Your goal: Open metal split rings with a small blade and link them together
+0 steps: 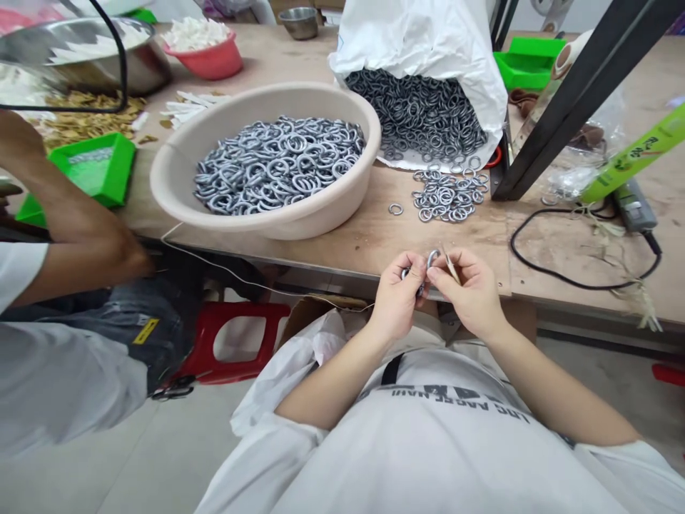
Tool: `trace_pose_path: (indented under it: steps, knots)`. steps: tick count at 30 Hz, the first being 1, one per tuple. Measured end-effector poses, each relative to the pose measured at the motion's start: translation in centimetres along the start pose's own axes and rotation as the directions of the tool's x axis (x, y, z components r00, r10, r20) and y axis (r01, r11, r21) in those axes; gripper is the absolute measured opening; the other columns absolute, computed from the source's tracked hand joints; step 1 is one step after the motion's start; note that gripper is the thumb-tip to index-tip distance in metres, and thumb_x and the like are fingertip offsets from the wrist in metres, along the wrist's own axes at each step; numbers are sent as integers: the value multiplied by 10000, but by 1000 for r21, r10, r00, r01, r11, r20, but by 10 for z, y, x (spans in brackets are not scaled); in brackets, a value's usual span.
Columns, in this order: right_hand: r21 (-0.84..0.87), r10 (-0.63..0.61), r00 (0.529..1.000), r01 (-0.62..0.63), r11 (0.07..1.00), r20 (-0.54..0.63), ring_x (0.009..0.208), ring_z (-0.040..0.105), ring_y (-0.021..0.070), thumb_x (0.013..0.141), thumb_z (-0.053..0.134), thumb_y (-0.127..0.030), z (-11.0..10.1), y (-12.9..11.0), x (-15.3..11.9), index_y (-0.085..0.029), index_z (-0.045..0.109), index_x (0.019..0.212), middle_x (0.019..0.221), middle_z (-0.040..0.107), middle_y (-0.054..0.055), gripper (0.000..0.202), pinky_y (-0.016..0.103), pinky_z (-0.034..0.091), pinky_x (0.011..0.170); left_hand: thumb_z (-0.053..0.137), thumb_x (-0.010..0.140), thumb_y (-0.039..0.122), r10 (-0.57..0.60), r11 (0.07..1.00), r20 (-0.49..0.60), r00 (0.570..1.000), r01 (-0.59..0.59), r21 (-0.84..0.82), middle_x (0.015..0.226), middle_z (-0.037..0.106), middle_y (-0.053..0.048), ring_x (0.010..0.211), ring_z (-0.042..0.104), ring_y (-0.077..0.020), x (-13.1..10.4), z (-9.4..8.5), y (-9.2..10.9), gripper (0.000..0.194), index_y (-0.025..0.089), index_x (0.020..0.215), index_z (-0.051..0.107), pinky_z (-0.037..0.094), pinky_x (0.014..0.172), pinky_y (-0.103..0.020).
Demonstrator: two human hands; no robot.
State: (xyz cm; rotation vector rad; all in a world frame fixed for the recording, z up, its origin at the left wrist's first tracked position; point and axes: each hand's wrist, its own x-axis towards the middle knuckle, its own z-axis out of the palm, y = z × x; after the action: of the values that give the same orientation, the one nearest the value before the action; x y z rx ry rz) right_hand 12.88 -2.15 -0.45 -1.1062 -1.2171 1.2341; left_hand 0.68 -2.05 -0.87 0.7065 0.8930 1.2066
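My left hand [397, 296] is closed round a few grey rings, mostly hidden by its fingers. One grey ring [433, 255] stands up between the fingertips of both hands. My right hand [468, 291] pinches at this ring with thumb and finger. A thin, pale pointed tool [451, 267] sticks out between the fingers of my right hand; its exact kind I cannot make out. Just beyond my hands lies a loose pile of grey rings [447, 194] on the wooden table [342, 258], with a single ring [395, 209] apart on its left.
A beige basin [267, 225] full of rings stands left of a white sack [417, 36] spilling rings. A black metal post [567, 107] and a cable [567, 284] are at right. Another person's arm [80, 207] is at left, near a green tray [115, 171] and a red stool [235, 312].
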Motion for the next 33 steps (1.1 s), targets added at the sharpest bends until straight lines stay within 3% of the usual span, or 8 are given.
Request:
trace_pose_path:
  steps: [6,9,13,17,21,25,28,33]
  knots:
    - [-54,-107,994,108,993,28,783,636,154,842,693,-340,-3,-2,-2,-276,536,1128,956,648,9,332,294,560,711,771,742,546,-90,996,121,989,90,3,616,488,63,462,417,-45,0,-5,11,434,185,889,581,250,379,-150]
    - [-88,-148,986,154,984,71,869,655,166,863,684,-330,-8,1,-2,-262,614,1127,1036,674,31,281,315,555,802,767,750,541,-105,994,174,979,104,12,644,500,60,462,420,-43,1,-7,12,446,185,953,589,247,379,-154]
    - [-154,-277,960,280,948,40,994,645,191,857,702,-296,-14,10,-2,-273,653,1124,1090,672,36,273,352,513,915,762,755,538,-115,993,189,975,109,42,634,482,61,460,413,-42,0,-7,10,429,174,862,562,246,385,-160]
    - [-234,-323,946,322,917,34,896,627,182,876,674,-300,-17,12,2,-257,661,1054,985,656,26,183,338,504,839,771,748,512,-141,990,208,968,135,45,631,488,56,454,414,-42,-2,-6,7,421,171,791,528,237,390,-168]
    - [-307,-304,952,303,902,47,739,576,152,915,635,-359,-22,-1,7,-220,643,954,822,618,4,144,291,462,697,727,797,488,-145,989,195,970,144,21,631,482,47,451,421,-46,-3,-7,9,393,167,755,504,217,386,-174]
    - [-522,-397,890,453,723,224,688,526,140,953,585,-358,-27,-17,1,-196,636,860,731,580,1,194,287,385,655,722,799,483,-151,987,176,973,159,-36,624,470,52,435,409,-39,-2,-8,13,394,165,742,494,216,378,-170]
    - [-619,-388,862,505,601,327,676,507,140,963,566,-361,-24,-22,-6,-185,602,761,702,555,9,271,292,350,641,738,784,469,-172,981,165,971,184,-58,589,459,61,413,396,-39,0,-9,13,378,165,763,515,217,370,-164]
    - [-639,-354,869,495,589,346,638,489,129,973,542,-398,-21,-16,-8,-188,564,713,674,541,2,336,282,328,617,734,792,450,-197,976,167,966,210,-63,569,453,60,401,389,-46,-1,-10,14,348,166,788,533,205,364,-167]
